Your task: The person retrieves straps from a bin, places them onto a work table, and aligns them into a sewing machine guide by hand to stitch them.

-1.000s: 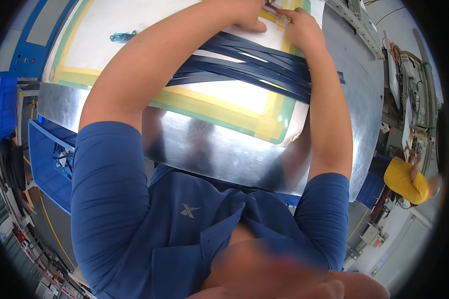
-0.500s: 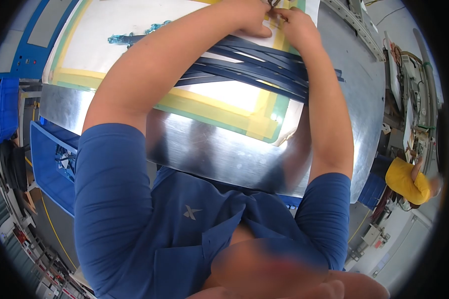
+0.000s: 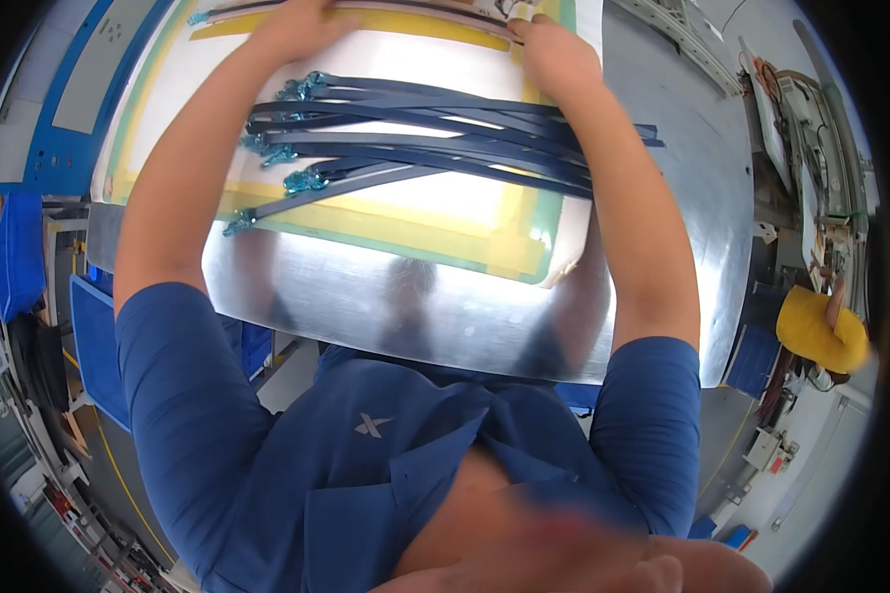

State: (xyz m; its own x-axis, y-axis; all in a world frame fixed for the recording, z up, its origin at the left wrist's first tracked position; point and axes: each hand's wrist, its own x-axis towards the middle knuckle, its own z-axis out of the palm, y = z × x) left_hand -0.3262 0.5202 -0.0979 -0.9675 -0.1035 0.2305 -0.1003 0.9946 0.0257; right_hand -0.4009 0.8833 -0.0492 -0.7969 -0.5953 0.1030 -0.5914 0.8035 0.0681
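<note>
My left hand (image 3: 302,32) is at the top edge of the view, over a long thin dark strip (image 3: 425,10); its fingertips are blurred, so its grip is unclear. At the strip's right end, my right hand (image 3: 559,57) is closed in a pinch on it. The strip lies along a yellow band on a white sheet (image 3: 366,54) bordered with yellow and green tape. Nearer my body, several dark blue straps (image 3: 415,143) lie in a loose, partly crossing bundle, with crinkled teal wrapping (image 3: 305,180) at their left ends. My right forearm hides part of their right ends.
The shiny metal tabletop (image 3: 415,296) extends around the sheet. A metal rail (image 3: 687,44) is at the back right. Left are a blue-framed panel (image 3: 94,84) and a blue bin (image 3: 99,346). A person in yellow (image 3: 821,328) is at the far right.
My left hand has moved left along the strip, away from my right hand, which stays near its end. The straps' wrapped left ends have come into view from behind my left arm.
</note>
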